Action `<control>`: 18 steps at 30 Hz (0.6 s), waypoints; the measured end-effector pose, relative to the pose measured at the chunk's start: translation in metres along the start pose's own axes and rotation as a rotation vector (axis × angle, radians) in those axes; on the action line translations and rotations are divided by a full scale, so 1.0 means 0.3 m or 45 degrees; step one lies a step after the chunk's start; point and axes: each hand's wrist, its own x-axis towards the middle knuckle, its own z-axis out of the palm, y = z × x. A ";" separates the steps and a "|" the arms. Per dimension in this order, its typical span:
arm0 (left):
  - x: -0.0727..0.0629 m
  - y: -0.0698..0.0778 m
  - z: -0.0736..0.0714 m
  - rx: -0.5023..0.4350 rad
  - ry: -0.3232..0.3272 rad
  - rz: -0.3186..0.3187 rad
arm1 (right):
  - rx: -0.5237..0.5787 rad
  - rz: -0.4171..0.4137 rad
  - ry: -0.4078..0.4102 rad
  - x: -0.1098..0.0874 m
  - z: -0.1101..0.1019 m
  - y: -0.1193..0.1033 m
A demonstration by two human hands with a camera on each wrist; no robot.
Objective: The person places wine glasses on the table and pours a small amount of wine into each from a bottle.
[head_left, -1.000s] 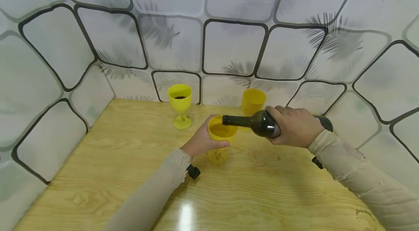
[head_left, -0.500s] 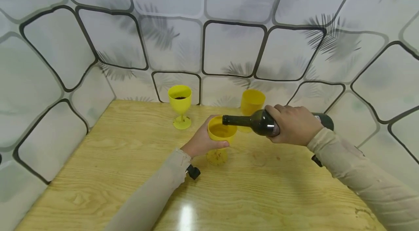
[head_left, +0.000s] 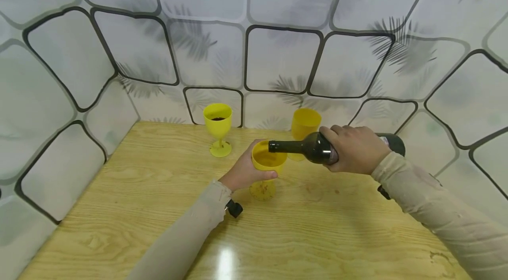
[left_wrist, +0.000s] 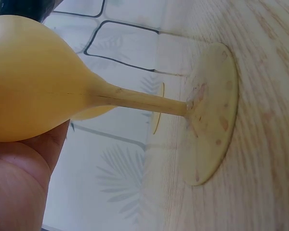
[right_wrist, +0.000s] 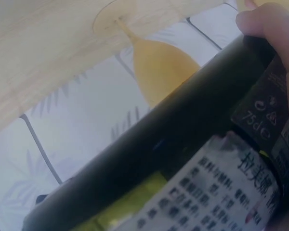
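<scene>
My left hand [head_left: 247, 171] grips the bowl of a yellow goblet [head_left: 274, 166], whose round foot [left_wrist: 212, 115] stands on the wooden table in the left wrist view. In my right hand [head_left: 355, 150] is a dark wine bottle [head_left: 317, 147], held by its body and tipped almost level, neck to the left. Its mouth lies over the goblet's opening. I cannot make out any liquid stream or what is inside this goblet. Printed labels [right_wrist: 207, 192] show on the bottle in the right wrist view.
A second yellow goblet [head_left: 218, 125] with dark liquid in it stands at the back left. Behind the bottle is a third, more orange-yellow goblet [head_left: 305, 123], partly hidden by it. Patterned wall covering [head_left: 282, 59] closes off the table's [head_left: 139, 209] back and sides.
The bottle's body and my right hand have risen slightly, while its mouth stays over the goblet. My left hand and the goblet in it have hardly moved.
</scene>
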 end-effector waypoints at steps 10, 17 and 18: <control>-0.006 0.011 0.001 0.013 0.014 -0.030 | -0.020 -0.013 -0.011 0.011 -0.012 -0.005; -0.003 0.007 0.000 0.000 0.003 -0.029 | -0.024 -0.005 -0.031 0.020 -0.021 -0.010; -0.003 0.006 -0.001 -0.003 0.002 -0.028 | -0.023 -0.006 -0.033 0.021 -0.022 -0.010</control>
